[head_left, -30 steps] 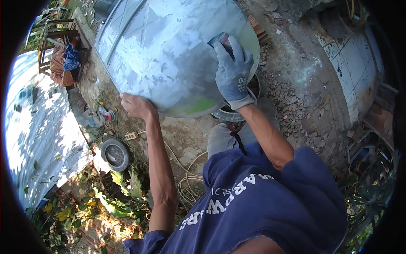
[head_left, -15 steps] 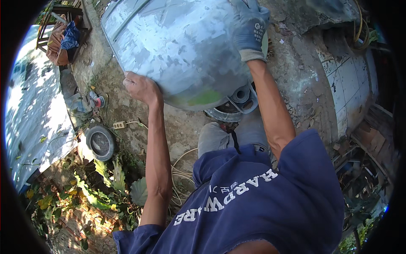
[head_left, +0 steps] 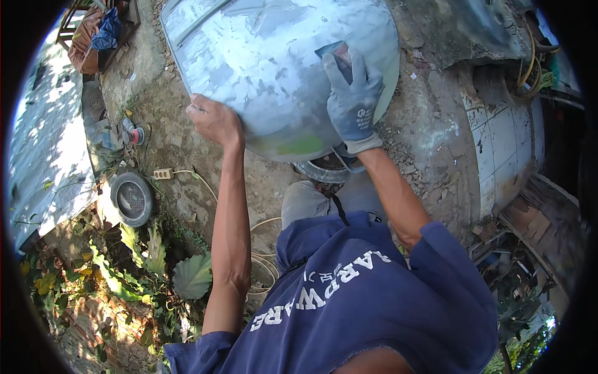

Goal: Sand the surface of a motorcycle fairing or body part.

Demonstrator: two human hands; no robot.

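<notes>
A large curved panel, mottled pale grey-blue with a green patch near its lower edge, fills the upper middle. My left hand, bare, has its fingers curled round the panel's left edge. In a grey glove, my right hand grips a small dark and reddish pad against the panel's surface, right of the middle. Under the panel's lower right edge shows a round dark support, partly hidden.
At left lie a corrugated sheet, a tyre, a power strip with cable and a small tool with a pink disc. A wooden frame with cloths stands upper left, broken tiles right.
My right hand went up toward the panel's upper right, then came back down and left with the pad. My left hand stayed on the edge; the whole view shifted slightly.
</notes>
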